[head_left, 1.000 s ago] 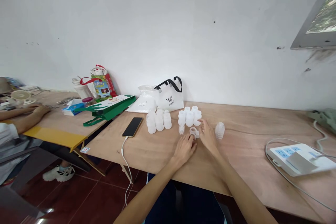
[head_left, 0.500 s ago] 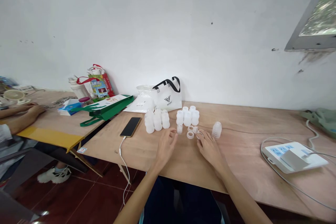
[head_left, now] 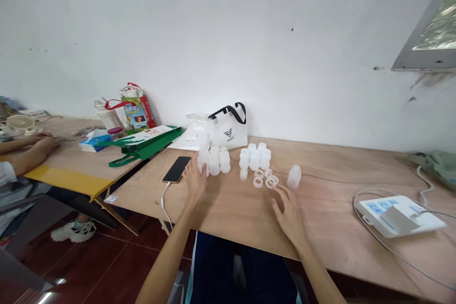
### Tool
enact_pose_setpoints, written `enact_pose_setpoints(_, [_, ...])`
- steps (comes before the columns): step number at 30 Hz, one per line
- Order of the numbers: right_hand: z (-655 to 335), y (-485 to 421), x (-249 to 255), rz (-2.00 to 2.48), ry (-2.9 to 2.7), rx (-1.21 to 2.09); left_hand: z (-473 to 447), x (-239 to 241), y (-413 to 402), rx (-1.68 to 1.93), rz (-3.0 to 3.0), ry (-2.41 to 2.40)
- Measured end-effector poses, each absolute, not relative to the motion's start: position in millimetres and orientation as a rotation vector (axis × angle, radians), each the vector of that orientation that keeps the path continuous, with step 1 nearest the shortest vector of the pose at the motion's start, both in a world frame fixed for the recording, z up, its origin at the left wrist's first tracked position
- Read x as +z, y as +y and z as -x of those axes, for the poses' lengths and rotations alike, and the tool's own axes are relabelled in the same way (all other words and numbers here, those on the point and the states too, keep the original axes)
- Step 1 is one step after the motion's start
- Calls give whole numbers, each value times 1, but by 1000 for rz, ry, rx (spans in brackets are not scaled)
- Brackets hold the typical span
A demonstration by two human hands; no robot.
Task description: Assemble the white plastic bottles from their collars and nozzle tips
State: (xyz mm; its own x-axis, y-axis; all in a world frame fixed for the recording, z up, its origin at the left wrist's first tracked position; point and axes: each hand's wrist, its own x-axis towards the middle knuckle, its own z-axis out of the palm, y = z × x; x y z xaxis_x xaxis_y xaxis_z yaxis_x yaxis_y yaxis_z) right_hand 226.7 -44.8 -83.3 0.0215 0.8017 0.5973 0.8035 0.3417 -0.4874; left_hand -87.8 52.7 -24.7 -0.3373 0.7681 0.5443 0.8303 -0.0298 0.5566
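Note:
My left hand (head_left: 195, 179) is at the left group of translucent white plastic bottles (head_left: 214, 161), fingers apart beside the leftmost one; whether it touches that bottle I cannot tell. My right hand (head_left: 290, 213) rests low over the table, open, its fingertips just short of the loose translucent rings (head_left: 271, 181). Another ring (head_left: 258, 182) lies flat a little to the left. A small stack of ring-like pieces (head_left: 243, 174) stands before the second group of white bottles (head_left: 254, 160). Right of them is an upright stack of clear domed caps (head_left: 294, 177).
A phone (head_left: 177, 169) on a white cable lies left of my left hand. Behind the bottles are a white bag (head_left: 230, 133) and a plastic package (head_left: 190, 137). A white device (head_left: 401, 215) with cables sits right. A co-worker's hands (head_left: 44, 142) rest on the neighbouring table.
My left hand has moved left, from beside the small ring stack to the leftmost bottle. My right hand has drawn back from the rings, and a pair of rings now lies where its fingers were.

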Motion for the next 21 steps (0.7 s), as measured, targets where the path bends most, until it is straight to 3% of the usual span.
enact_pose_setpoints(5, [-224, -43, -83, 1414, -1694, 79, 88, -16, 40, -1559, 1686, -2109])
enact_pose_setpoints(11, [-220, -49, -69, 1330, -1657, 228, 57, 3, -5, -2123, 1666, -1843])
enact_pose_setpoints(16, [-214, -64, -45, 1219, -1758, 469, 18, -3, -37, -2659, 2324, -1771])
enact_pose_setpoints(21, [-209, -76, -27, 1254, -1853, 695, -15, -11, -58, -2467, 3076, -1703])
